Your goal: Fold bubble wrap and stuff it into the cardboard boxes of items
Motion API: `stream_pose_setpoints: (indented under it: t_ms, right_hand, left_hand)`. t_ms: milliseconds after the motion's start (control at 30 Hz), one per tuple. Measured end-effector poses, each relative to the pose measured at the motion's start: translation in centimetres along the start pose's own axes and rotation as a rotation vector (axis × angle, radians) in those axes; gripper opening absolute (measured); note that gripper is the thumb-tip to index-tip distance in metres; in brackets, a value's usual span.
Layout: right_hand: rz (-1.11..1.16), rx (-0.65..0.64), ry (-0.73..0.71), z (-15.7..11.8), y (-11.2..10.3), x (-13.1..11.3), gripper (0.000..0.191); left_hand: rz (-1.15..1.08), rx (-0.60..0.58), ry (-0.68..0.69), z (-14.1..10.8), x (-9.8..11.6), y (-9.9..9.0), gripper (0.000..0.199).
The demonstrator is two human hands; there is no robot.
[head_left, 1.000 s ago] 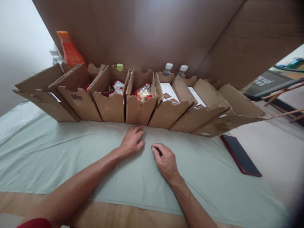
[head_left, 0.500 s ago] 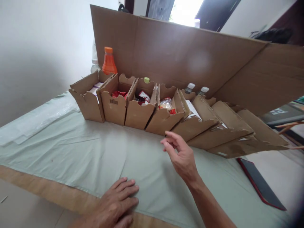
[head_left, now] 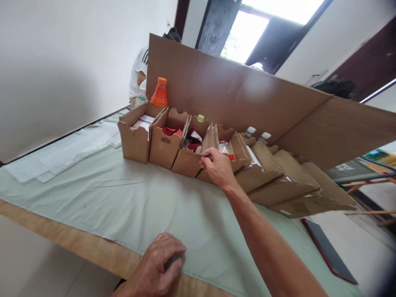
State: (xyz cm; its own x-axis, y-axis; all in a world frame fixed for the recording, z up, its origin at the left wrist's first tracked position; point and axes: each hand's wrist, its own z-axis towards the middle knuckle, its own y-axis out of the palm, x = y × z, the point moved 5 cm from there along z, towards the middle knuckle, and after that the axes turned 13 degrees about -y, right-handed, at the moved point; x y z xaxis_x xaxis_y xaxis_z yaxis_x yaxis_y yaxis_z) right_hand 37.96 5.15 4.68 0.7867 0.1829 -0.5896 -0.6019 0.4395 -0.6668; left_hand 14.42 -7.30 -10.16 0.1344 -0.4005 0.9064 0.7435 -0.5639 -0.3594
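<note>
Open cardboard bins (head_left: 134, 142) in a row on the green cloth (head_left: 114, 198); the leftmost holds white-and-purple boxes (head_left: 144, 122), the next red packets (head_left: 171, 131). Right hand (head_left: 218, 165): fingers pinched together at the front rims of the middle bins, partly hiding them; whether they grip anything cannot be told. Left hand (head_left: 162, 264): fingers loosely curled at the cloth's near edge. Behind, orange bottle (head_left: 159, 94) and cardboard panel (head_left: 235, 90).

Matt brown cardboard bins (head_left: 134, 144), wrinkled pale-green cloth (head_left: 123, 198) over wood (head_left: 77, 237), glossy clear plastic sheets (head_left: 76, 154)
</note>
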Motion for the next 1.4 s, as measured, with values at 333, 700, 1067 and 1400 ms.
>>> stream_pose_setpoints:
  t_ms: [333,700,1067,1400]
  right_hand:
    - [0.031,-0.096,0.024,-17.4,-8.4,-4.9,0.019]
    - [0.308,0.134,0.310,-32.3,-14.2,4.9,0.089]
    - [0.054,0.133,0.261,-23.6,-8.6,8.7,0.050]
    - [-0.301,0.164,0.127,-24.9,-6.5,15.2,0.045]
  left_hand:
    - [-0.014,0.461,-0.302,-1.4,-2.0,-3.8,0.039]
    - [-0.054,0.042,-0.385,2.0,-0.2,-0.3,0.064]
    - [-0.070,0.071,-0.369,11.0,0.3,1.6,0.046]
    - [0.095,0.100,-0.303,12.8,-2.5,2.3,0.041]
